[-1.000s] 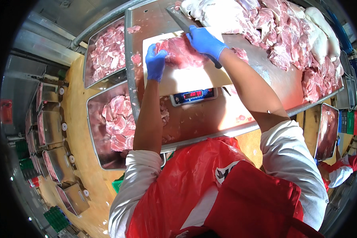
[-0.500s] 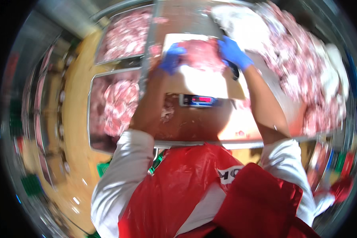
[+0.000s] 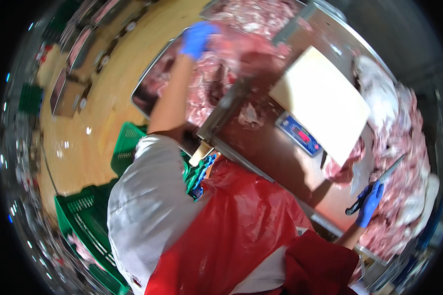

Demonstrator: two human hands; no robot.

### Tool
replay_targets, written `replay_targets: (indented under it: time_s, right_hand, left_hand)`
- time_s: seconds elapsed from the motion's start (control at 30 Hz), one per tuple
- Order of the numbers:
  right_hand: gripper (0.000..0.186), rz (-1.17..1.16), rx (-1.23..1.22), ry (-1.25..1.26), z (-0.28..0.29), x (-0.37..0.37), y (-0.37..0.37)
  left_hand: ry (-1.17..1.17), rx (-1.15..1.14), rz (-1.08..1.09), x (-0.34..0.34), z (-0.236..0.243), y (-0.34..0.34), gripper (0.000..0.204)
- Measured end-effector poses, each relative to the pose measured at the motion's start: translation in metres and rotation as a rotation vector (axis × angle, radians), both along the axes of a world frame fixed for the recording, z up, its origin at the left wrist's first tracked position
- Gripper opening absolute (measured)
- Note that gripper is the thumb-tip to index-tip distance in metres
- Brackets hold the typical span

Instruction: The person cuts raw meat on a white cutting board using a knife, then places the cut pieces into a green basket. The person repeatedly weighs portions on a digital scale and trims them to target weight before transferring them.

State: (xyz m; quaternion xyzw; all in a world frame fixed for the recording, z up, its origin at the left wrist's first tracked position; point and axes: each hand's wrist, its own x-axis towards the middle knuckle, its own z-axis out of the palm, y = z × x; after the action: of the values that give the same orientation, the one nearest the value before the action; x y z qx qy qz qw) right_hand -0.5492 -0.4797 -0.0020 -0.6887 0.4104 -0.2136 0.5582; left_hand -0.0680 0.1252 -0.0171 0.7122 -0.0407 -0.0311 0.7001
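My left hand (image 3: 198, 40) in a blue glove is stretched out to the far left, its fingers on the edge of a motion-blurred slab of red meat (image 3: 248, 51). That slab hangs over the tray of meat pieces (image 3: 202, 105) and reaches toward the steel table. Over on the right, my right hand (image 3: 370, 204), also gloved in blue, is closed around the black handle of a knife (image 3: 390, 169). The blade points away from me, above the heap of meat. Between the hands, a white board (image 3: 325, 98) lies bare on a blue scale (image 3: 299, 134) with a lit red display.
A long heap of pale meat (image 3: 401, 142) covers the table's right side. One cut of meat (image 3: 344, 167) lies beside the board's near corner. Another meat tray (image 3: 258, 14) stands at the far left. Green crates (image 3: 88, 221) are on the floor to my left.
The meat slab has left the white board and moved left with my left hand. My right hand has come off it and now grips a knife at the right. My view has turned.
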Motion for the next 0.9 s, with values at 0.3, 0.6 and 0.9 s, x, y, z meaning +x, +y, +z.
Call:
replay_targets:
  time_s: [0.3,0.6,0.9]
  right_hand:
    - [0.008,-0.292,0.291,0.032,-0.06,-0.075,0.068]
    - [0.009,-0.267,0.126,0.021,-0.045,-0.125,0.108]
    - [0.009,-0.468,0.351,0.046,-0.113,-0.267,0.12]
  left_hand:
    - [-0.667,0.241,0.263,-0.083,0.072,-0.129,0.02]
    - [-0.63,0.914,-1.122,-0.385,-0.048,-0.482,0.086]
    - [-0.828,1.058,-1.153,-0.402,-0.088,-0.5,0.055]
